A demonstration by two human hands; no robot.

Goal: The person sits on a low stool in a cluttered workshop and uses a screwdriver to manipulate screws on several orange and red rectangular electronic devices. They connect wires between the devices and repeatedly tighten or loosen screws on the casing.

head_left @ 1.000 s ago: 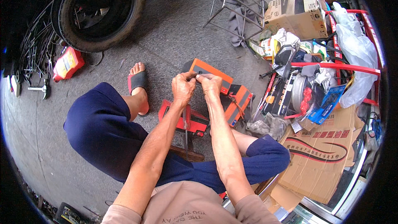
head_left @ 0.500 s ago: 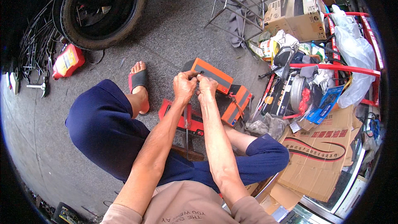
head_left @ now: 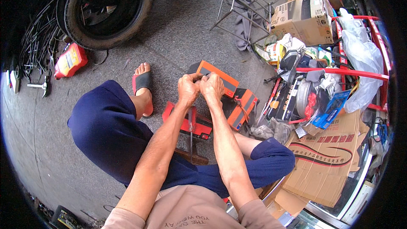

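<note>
Both of my hands meet in front of me, over the near edge of an orange and grey piece (head_left: 229, 83) lying on the floor. My left hand (head_left: 188, 87) is closed, thumb and forefinger pinched at that edge; my right hand (head_left: 211, 85) is curled beside it. What they grip between them is hidden. A second orange piece (head_left: 241, 111), with a red cord across it, lies to the right. Beneath my forearms are a red and black object (head_left: 174, 114), an upright metal bar (head_left: 191, 129) and a strip of dark wood (head_left: 198, 159).
Tyres (head_left: 139, 9), a red jug (head_left: 70, 61), a hammer (head_left: 37, 85) and rods lie at the left. A metal frame (head_left: 231, 6), cardboard box (head_left: 305, 19), heaped bags and packages (head_left: 360, 59), and flattened cardboard (head_left: 322, 176) fill the right. My foot (head_left: 143, 85) rests left of my hands.
My right hand has drawn its fingers in, curling more tightly against my left hand, and its forearm has shifted slightly leftward. My left hand stays almost in place.
</note>
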